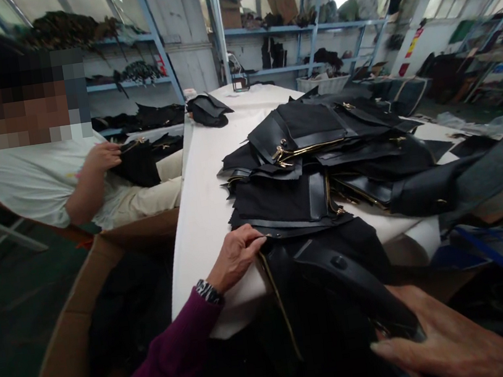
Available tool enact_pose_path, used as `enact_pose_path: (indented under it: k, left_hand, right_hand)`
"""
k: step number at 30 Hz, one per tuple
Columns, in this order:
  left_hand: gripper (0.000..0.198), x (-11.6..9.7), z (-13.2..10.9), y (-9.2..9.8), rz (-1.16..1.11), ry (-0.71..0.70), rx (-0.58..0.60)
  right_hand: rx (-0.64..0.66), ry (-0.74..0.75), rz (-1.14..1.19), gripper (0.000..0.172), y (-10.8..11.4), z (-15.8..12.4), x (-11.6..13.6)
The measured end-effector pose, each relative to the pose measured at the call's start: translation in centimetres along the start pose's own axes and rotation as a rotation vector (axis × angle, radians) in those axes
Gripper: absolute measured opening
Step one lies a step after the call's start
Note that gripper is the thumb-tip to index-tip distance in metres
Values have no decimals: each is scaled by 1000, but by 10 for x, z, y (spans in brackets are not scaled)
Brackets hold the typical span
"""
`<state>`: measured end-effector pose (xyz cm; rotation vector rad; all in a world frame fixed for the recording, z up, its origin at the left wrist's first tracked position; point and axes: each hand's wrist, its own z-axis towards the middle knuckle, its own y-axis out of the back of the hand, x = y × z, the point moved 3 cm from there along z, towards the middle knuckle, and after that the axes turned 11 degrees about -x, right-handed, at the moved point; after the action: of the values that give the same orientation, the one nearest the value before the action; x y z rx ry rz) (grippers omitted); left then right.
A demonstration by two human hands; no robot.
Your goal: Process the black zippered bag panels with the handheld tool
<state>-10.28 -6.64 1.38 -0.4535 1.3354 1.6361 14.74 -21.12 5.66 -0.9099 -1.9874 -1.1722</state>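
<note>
My left hand [236, 258], in a purple sleeve with a patterned wristband, pinches the upper edge of a black bag piece with a gold zipper [322, 291] that hangs over the near edge of the white table [199, 214]. At the bottom right, my right hand [446, 342] lies on the lower part of the same black piece, beside its black strap [363, 285], fingers curled against it. Behind it lies a heap of similar black pieces with gold zippers [322, 160].
A seated person in a white shirt [38, 174] works on a black piece [138, 164] at the left. An open cardboard box [67, 339] stands by the table's left side. Blue shelving [304, 28] with goods lines the back wall.
</note>
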Motion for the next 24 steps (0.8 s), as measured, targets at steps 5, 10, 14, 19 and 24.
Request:
enact_pose_path:
  k: [5,10,14,19,24]
  left_hand:
    - [27,-11,-10,-3,-346,308,-28]
    - [28,-7,-21,-12,-537,422,1]
    - [26,-4,-29,-20,-781,583,-8]
    - [23,-5,-33,-26,-975,702,-55]
    - [23,-6,-31,-26,-1040,752,-64]
  right_hand:
    - [21,30,54,21,-5,2,16]
    - [28,46,90,16,-14,16,19]
    - [29,71,140,15,-16,31,22]
    - [-113,93,79,25,4,35,36]
    - [-180,66,1,30,23,20,37]
